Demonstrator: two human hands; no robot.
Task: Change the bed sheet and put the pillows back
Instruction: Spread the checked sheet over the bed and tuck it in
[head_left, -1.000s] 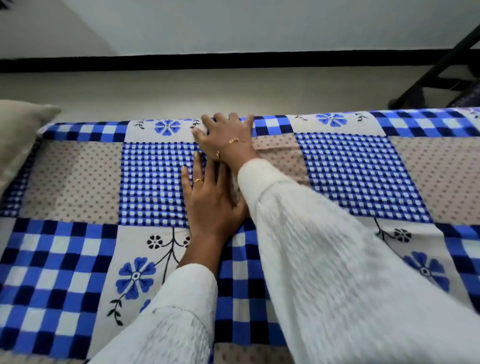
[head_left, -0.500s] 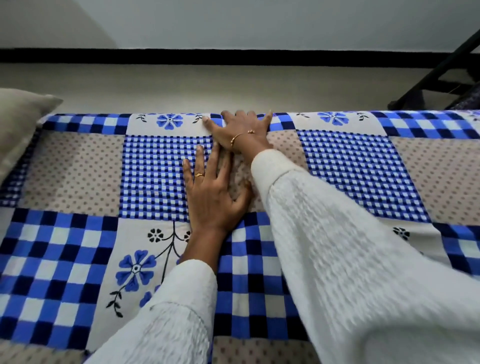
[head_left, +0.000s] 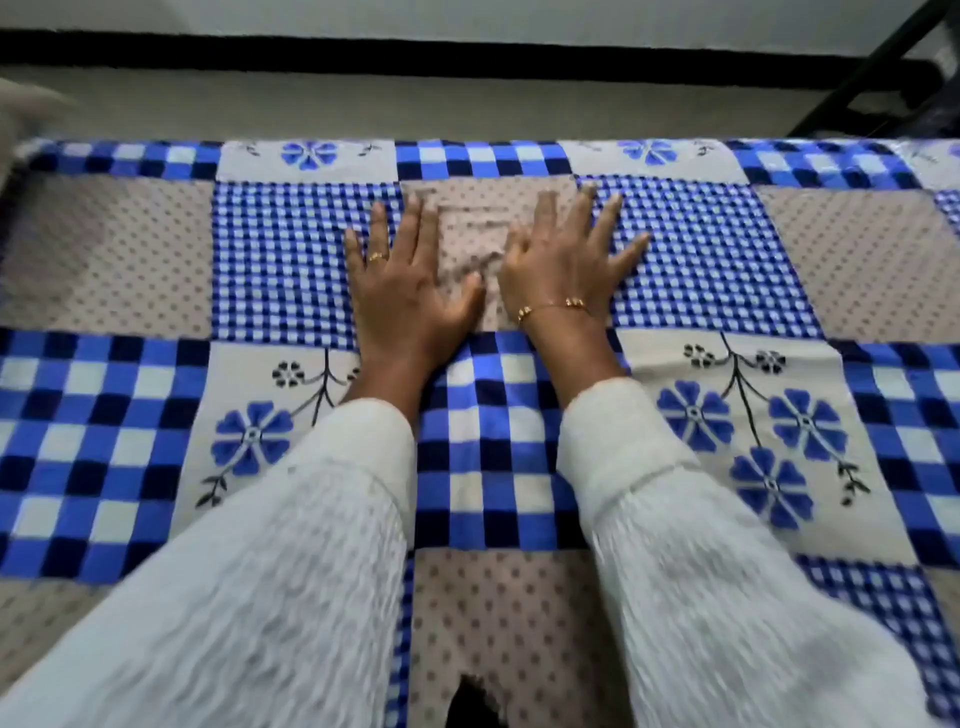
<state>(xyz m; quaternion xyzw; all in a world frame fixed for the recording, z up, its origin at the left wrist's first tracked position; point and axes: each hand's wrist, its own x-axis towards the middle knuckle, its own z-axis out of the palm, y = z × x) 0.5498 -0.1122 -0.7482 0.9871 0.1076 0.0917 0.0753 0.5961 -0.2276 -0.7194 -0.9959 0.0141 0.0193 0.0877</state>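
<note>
A patchwork bed sheet (head_left: 156, 415) in blue checks, beige dots and blue flowers covers the bed across the whole view. My left hand (head_left: 400, 280) lies flat on it with fingers spread, a ring on one finger. My right hand (head_left: 566, 254), with a gold bracelet at the wrist, lies flat beside it, fingers spread. Between the two hands the beige dotted patch shows small wrinkles. A beige pillow (head_left: 26, 114) shows only as a blurred corner at the far left edge.
Beyond the bed's far edge lies a pale floor (head_left: 467, 104), then a black skirting strip under a white wall. A dark metal frame (head_left: 883, 67) slants at the top right.
My right hand drew back from the bed's far edge and now lies flat beside the left. The view shifted, so the pillow slid almost out of sight.
</note>
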